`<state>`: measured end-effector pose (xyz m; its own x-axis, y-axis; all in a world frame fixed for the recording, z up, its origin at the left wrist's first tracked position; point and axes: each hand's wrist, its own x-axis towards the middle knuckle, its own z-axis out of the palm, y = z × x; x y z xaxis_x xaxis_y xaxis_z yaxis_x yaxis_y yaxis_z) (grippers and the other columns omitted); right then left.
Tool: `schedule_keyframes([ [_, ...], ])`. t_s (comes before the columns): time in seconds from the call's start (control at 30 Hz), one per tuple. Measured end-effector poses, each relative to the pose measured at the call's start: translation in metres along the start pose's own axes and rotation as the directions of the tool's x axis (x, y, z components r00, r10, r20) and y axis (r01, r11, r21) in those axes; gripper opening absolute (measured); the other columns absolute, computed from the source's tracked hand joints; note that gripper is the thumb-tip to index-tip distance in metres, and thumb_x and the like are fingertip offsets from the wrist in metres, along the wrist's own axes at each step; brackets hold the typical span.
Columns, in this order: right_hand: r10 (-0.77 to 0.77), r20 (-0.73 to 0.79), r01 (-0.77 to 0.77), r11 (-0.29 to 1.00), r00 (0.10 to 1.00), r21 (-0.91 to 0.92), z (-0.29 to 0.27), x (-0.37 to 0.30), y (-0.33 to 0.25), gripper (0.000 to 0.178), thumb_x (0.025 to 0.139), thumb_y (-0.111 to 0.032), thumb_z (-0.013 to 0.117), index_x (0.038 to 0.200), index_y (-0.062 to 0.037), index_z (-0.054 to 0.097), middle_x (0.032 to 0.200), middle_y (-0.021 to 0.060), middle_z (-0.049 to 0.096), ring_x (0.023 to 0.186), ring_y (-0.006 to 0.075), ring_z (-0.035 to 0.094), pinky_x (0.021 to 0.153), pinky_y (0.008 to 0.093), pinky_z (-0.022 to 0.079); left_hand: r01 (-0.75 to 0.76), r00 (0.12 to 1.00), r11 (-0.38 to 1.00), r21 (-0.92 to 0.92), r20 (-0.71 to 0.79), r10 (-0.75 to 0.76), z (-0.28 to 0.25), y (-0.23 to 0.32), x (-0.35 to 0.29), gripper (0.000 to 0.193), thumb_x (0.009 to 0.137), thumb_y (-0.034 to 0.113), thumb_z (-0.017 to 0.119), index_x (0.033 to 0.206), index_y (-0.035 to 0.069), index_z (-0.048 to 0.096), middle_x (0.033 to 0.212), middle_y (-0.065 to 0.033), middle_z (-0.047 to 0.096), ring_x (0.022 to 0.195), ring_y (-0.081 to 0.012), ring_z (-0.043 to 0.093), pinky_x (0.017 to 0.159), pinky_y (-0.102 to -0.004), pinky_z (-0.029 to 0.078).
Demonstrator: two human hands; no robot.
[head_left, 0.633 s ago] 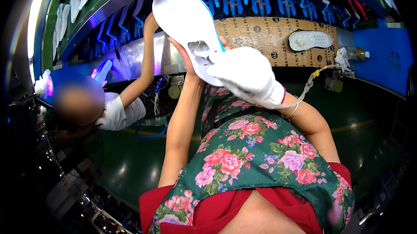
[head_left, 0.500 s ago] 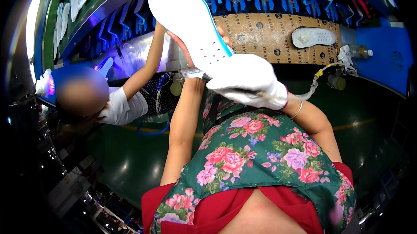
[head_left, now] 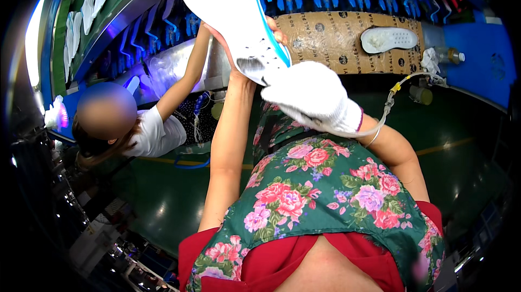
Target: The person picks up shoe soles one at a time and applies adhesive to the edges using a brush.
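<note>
The left hand (head_left: 225,46), which is bare, holds up a white shoe sole (head_left: 230,7) with a blue edge; its fingers (head_left: 279,31) are bent around the right edge, and the palm is behind the sole. This sole is in the air before the person, tilted, with its broad end to the upper left. The right hand (head_left: 309,94) wears a white knitted glove and is just beside the lower end of the sole. Its fingers seem closed on a brush (head_left: 251,65), whose grey, blurred tip lies over that end; the glove hides each finger, and I cannot tell if the bristles touch. A clear tube (head_left: 386,108) runs from near the glove toward the bench. There, a brown cardboard sheet (head_left: 325,42) carries a second white sole (head_left: 391,31) with small holes, and to its right are a crumpled white cloth (head_left: 430,60) and a bottle (head_left: 450,55)
</note>
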<state>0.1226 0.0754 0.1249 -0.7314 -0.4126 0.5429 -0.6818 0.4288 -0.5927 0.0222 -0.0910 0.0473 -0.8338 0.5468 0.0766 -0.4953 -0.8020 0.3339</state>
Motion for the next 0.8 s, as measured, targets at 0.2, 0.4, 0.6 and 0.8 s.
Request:
schedule_keyframes([
  [0.2, 0.148, -0.15, -0.12, 0.977, 0.978, 0.178, -0.02, 0.001, 0.003, 0.026, 0.076, -0.006, 0.078, 0.102, -0.0108, 0.076, 0.092, 0.0082, 0.074, 0.081, 0.0269, 0.07, 0.071, 0.0349, 0.055, 0.163, 0.986, 0.978, -0.129, 0.002, -0.164, 0.003, -0.004, 0.006, 0.114, 0.076, 0.095, 0.026, 0.129, -0.003, 0.05, 0.101, -0.0234, 0.064, 0.084, -0.0359, 0.069, 0.069, -0.0455, 0.061],
  [0.4, 0.127, 0.052, -0.132, 0.987, 0.99, 0.091, -0.023, -0.004, -0.007, 0.03, 0.074, -0.003, 0.077, 0.102, -0.0103, 0.076, 0.095, 0.0092, 0.073, 0.083, 0.0267, 0.07, 0.074, 0.035, 0.055, 0.224, 0.974, 0.97, 0.092, 0.018, -0.227, 0.005, -0.008, 0.025, 0.106, 0.081, 0.09, 0.017, 0.145, 0.008, 0.043, 0.1, -0.0231, 0.068, 0.083, -0.0304, 0.072, 0.068, -0.043, 0.064],
  [0.6, 0.363, -0.131, -0.322, 0.912, 0.923, 0.254, -0.03, -0.012, 0.002, 0.017, 0.075, -0.001, 0.077, 0.092, -0.0042, 0.075, 0.093, 0.0118, 0.075, 0.08, 0.0231, 0.071, 0.073, 0.0328, 0.055, 0.317, 0.947, 0.947, 0.054, -0.07, -0.313, 0.011, -0.012, 0.034, 0.098, 0.085, 0.085, 0.027, 0.146, 0.01, 0.043, 0.107, -0.0204, 0.067, 0.087, -0.0312, 0.071, 0.069, -0.0467, 0.062],
  [0.8, 0.151, -0.12, -0.155, 0.987, 0.981, -0.029, -0.027, -0.008, -0.003, 0.028, 0.073, 0.002, 0.077, 0.1, -0.0064, 0.075, 0.095, 0.0138, 0.074, 0.078, 0.0282, 0.07, 0.069, 0.0348, 0.054, 0.363, 0.931, 0.931, 0.051, -0.058, -0.36, 0.008, -0.017, 0.039, 0.097, 0.084, 0.085, 0.031, 0.145, 0.011, 0.045, 0.104, -0.023, 0.066, 0.086, -0.0357, 0.069, 0.07, -0.0489, 0.06],
])
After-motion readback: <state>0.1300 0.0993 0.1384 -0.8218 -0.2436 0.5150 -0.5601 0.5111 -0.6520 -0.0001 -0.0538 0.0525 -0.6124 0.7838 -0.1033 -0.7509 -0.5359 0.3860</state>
